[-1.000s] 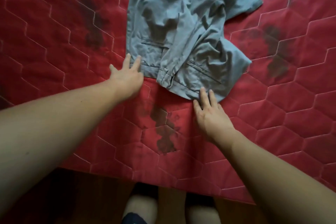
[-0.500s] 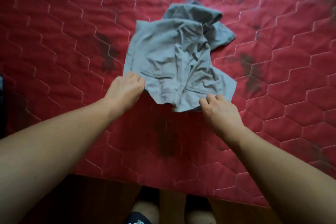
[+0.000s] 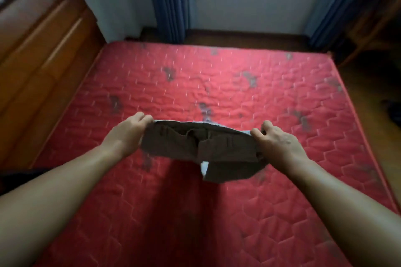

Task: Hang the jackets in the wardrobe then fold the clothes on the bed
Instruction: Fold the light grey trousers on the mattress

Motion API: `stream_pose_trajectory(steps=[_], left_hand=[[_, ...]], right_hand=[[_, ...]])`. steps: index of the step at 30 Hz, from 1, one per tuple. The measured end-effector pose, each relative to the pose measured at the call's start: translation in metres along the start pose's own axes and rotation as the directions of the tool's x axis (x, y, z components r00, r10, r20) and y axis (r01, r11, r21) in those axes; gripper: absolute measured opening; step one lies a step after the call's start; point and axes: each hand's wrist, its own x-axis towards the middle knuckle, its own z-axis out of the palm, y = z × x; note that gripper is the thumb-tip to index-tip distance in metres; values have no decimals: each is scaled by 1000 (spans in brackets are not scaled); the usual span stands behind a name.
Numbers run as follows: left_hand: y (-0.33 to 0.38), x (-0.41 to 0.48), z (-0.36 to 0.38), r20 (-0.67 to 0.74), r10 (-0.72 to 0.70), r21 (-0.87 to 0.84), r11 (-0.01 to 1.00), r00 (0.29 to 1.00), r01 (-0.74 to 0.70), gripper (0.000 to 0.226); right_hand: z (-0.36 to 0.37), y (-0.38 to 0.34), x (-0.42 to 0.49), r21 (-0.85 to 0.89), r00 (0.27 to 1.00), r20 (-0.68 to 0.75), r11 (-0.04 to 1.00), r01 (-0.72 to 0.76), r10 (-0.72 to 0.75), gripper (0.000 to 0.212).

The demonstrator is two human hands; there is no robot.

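Note:
A pair of grey shorts (image 3: 201, 147) hangs in the air above the red quilted bed (image 3: 217, 84), stretched wide at the waistband. My left hand (image 3: 128, 131) grips the left end of the waistband. My right hand (image 3: 274, 140) grips the right end, fingers curled round the cloth. The legs of the shorts droop below my hands, and their lower part is folded and partly hidden.
A wooden wardrobe (image 3: 41, 34) stands along the bed's left side. Blue curtains (image 3: 169, 0) hang at the far wall, with more at the right (image 3: 338, 2). Wooden furniture (image 3: 373, 21) and a dark object on the floor (image 3: 393, 110) lie to the right.
Both hands closed on the shorts' waistband and lifted the shorts off the bed, pulling them wide. The view rose to show the whole bed and the room.

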Motion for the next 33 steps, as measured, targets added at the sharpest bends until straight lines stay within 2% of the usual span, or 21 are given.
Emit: stream_pose_trajectory(steps=[3, 9, 13, 16, 17, 20, 22, 27, 33], left_hand=[[9, 14, -71, -52, 53, -44, 997, 997, -56, 37], [37, 44, -204, -143, 121, -98, 986, 982, -135, 54], [57, 51, -280, -152, 125, -127, 981, 980, -144, 52], [67, 53, -325, -125, 141, -52, 988, 982, -148, 37], [70, 53, -338, -119, 141, -26, 989, 983, -145, 32], [77, 52, -372, -149, 113, -9, 993, 982, -116, 27], [81, 52, -392, -186, 101, -25, 994, 977, -108, 25], [83, 51, -438, -246, 61, -38, 997, 967, -72, 25], [83, 49, -477, -284, -2, -120, 992, 959, -33, 25]], right_hand=[[-74, 17, -3, -13, 994, -102, 999, -40, 39, 60], [-204, 41, -21, -58, 933, -354, 994, -96, 69, 29], [-269, 59, -37, -89, 883, -470, 994, -70, 21, 38], [-306, 70, -41, -80, 875, -484, 994, -73, 26, 27], [-316, 74, -42, -61, 860, -509, 996, -57, 18, 32], [-345, 88, -46, -39, 789, -614, 999, -12, -15, 64], [-364, 96, -49, -43, 771, -637, 999, -4, -25, 68], [-401, 114, -50, -117, 739, -671, 993, -27, -59, 53], [-428, 128, -42, -73, 695, -719, 995, -60, -11, 43]])
